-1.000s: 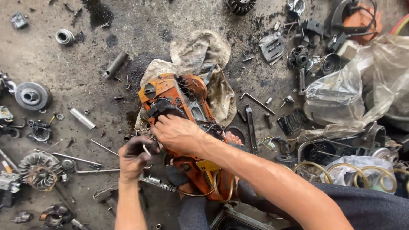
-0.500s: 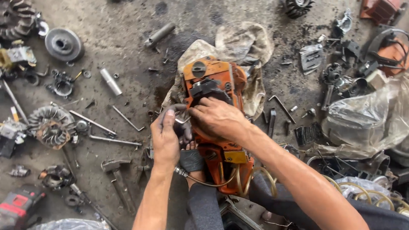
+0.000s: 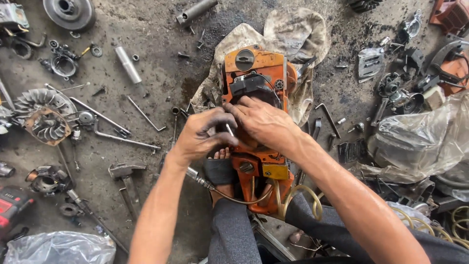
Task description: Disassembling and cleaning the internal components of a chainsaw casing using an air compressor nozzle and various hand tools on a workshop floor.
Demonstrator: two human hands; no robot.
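An orange chainsaw engine body (image 3: 254, 63) lies on a dirty rag (image 3: 293, 34) on the concrete floor, its near end between my knees. My left hand (image 3: 202, 134) pinches a small silver metal piece (image 3: 228, 129) against the engine's left side. My right hand (image 3: 261, 121) rests flat on top of the engine body, fingers pointing left and touching the left hand's fingertips. A black part (image 3: 251, 84) sits on the engine just beyond my fingers. A thin cable (image 3: 234, 199) and pale tubing (image 3: 300, 195) loop at the engine's near end.
Loose parts litter the floor: a flywheel (image 3: 44, 117), a round drum (image 3: 68, 12), hex keys (image 3: 144, 115), a hammer (image 3: 126, 181) at left. Clear plastic bags (image 3: 420, 137) and more engine parts lie at right. A red tool (image 3: 12, 208) sits at lower left.
The view has shifted, so the engine sits more centred. My left hand moved up beside the right, and both now meet at the engine's left side around the small metal piece.
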